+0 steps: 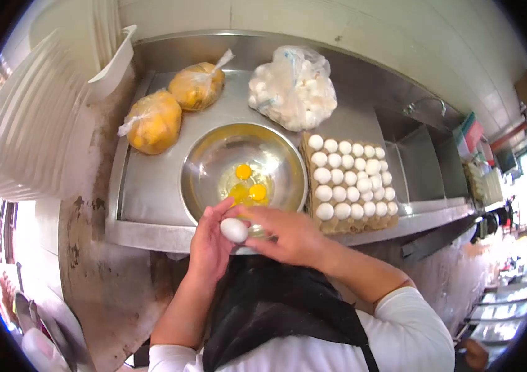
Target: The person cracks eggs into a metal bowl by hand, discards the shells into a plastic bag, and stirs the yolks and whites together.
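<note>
A whole white egg rests against the fingers of my left hand, which are curled around its side at the near rim of the bowl. My right hand reaches in from the right beside the egg, its fingers bent and blurred; whether they hold anything is hidden. A wide steel bowl lies just beyond both hands. Inside it, yellow yolks sit in clear egg white. To the bowl's right, a cardboard egg tray carries many white eggs.
Behind the bowl stands a clear plastic bag of white eggs. Two tied bags of yellow-orange contents lie at the back left. A steel sink is on the right, and stacked white trays rise at the left.
</note>
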Demonstrator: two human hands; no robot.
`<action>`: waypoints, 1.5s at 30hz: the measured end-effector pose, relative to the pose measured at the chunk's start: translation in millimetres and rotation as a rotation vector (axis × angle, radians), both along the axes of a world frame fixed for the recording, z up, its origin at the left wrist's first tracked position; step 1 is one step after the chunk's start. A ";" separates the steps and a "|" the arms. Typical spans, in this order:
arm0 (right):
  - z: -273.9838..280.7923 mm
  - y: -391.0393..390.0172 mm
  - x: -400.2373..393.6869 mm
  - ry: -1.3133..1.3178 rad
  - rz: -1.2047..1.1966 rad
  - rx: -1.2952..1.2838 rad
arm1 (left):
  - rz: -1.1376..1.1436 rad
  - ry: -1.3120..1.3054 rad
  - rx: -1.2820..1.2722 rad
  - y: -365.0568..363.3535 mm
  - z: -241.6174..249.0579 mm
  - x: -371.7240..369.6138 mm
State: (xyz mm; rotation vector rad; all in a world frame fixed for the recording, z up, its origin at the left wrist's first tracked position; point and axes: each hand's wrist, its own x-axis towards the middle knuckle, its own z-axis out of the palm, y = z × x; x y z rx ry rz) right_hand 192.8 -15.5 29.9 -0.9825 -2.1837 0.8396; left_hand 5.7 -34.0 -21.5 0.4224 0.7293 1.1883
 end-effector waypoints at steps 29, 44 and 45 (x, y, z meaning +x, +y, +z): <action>-95.4 -99.1 36.2 0.483 -0.719 -0.258 | -0.519 0.563 0.295 13.5 -5.9 3.1; -80.8 -2.6 -10.5 0.681 -0.513 -0.713 | -0.313 1.102 0.631 52.7 3.1 15.9; -83.4 1.9 -10.6 0.678 -0.507 -0.715 | -0.308 1.104 0.626 56.0 -1.5 15.9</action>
